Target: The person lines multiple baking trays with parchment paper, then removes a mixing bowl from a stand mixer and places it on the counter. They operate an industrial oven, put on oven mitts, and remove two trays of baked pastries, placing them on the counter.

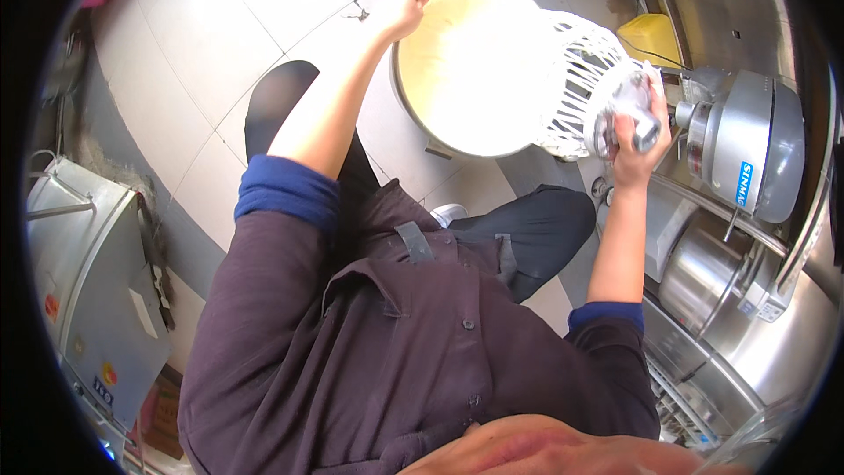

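A large round mixing bowl [406, 104] stands in front of me, its inside pale yellow and glaring white with a creamy mixture [466, 53]. My left hand [403, 10] is closed on the far left of its rim. Over the right side of the bowl, tilted on its side, is a big balloon whisk from a mixer [576, 79], its wires thickly coated in white. My right hand [640, 127] grips the whisk by its metal hub, the wires pointing left toward the bowl. Glare hides the mixture's surface and part of the bowl's right rim.
At the right stands a silver stand mixer [747, 141] with a steel bowl [701, 274] beside it. Behind the whisk is a yellow container [651, 40]. A grey metal machine [97, 255] fills the left side. Pale tiles [176, 62] cover the floor around my legs.
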`<action>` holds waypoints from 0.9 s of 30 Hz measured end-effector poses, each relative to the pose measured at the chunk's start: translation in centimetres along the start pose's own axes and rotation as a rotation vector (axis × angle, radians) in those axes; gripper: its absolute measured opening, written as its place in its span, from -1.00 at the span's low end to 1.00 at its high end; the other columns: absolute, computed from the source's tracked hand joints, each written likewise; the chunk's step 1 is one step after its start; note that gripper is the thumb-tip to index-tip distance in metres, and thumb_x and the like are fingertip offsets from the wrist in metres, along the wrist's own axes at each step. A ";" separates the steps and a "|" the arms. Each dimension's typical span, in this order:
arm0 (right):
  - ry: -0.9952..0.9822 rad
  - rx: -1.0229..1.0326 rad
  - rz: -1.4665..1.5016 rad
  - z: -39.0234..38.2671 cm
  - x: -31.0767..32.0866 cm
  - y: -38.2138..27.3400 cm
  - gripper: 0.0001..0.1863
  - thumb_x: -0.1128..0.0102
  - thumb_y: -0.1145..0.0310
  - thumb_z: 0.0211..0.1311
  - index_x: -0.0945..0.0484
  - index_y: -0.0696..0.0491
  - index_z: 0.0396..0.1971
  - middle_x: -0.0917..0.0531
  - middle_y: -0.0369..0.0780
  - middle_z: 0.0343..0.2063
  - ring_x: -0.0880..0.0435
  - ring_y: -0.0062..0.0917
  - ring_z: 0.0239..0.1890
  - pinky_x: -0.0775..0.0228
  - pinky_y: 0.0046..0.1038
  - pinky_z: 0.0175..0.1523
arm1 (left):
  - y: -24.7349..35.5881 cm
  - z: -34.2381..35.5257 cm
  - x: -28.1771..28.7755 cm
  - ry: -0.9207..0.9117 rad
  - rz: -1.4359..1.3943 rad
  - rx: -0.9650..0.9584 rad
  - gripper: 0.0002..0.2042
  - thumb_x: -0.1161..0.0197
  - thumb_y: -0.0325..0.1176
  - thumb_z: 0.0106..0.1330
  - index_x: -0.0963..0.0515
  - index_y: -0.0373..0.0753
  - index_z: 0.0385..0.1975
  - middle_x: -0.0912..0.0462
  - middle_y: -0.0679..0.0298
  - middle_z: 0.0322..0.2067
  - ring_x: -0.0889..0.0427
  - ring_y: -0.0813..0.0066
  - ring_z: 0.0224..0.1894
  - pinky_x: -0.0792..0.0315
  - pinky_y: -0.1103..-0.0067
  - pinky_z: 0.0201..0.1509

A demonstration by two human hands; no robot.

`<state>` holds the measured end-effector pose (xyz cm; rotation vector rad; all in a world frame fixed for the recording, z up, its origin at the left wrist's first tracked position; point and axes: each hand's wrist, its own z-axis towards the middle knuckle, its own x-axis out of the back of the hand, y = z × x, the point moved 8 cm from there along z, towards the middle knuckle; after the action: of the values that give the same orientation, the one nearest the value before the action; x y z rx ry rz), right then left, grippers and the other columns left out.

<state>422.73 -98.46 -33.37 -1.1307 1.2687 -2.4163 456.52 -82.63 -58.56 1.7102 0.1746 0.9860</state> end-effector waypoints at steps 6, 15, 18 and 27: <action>-0.019 -0.127 -0.076 -0.3 0.0 0.4 -0.19 -0.37 0.15 0.24 -0.40 0.29 0.40 -0.57 -0.06 0.23 -0.53 -0.35 0.29 -0.30 -0.33 0.42 | 0.2 -0.3 0.5 -0.006 0.159 0.003 -0.63 -0.09 -0.40 0.45 -0.67 -0.21 0.18 -0.72 -0.09 0.02 -0.74 -0.07 0.04 -0.58 0.23 0.17; 0.034 -0.250 0.306 -1.0 -0.2 2.6 -0.18 -0.12 -0.05 0.50 -0.26 0.27 0.49 -0.51 -0.08 0.32 -0.54 -0.40 0.27 -0.36 -0.34 0.38 | 0.2 -1.7 0.2 -0.106 0.313 0.097 -0.70 -0.09 -0.45 0.38 -0.67 -0.32 0.02 -0.73 -0.17 -0.06 -0.72 -0.11 0.05 -0.59 0.17 0.14; -0.004 -0.081 -0.126 -0.6 -0.1 1.7 -0.25 -0.17 0.10 0.51 -0.24 0.26 0.51 -0.51 -0.06 0.32 -0.53 -0.42 0.30 -0.30 -0.34 0.44 | 0.6 -1.7 0.1 -0.054 0.265 0.053 -0.69 -0.08 -0.47 0.35 -0.67 -0.31 0.01 -0.72 -0.20 -0.05 -0.72 -0.14 0.04 -0.60 0.15 0.11; 0.129 -0.393 0.216 -0.5 1.8 5.4 -0.31 -0.20 0.20 0.52 -0.29 0.29 0.46 -0.62 -0.12 0.19 -0.64 -0.48 0.16 -0.45 -0.41 0.27 | 0.6 -1.2 -0.8 -0.080 0.130 0.052 -0.58 -0.04 -0.45 0.42 -0.62 -0.27 0.23 -0.71 -0.15 0.01 -0.73 -0.08 0.06 -0.58 0.20 0.17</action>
<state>420.25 -102.37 -36.74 -0.8721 1.8620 -2.1677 455.03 -82.44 -58.40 1.8242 0.0374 1.0130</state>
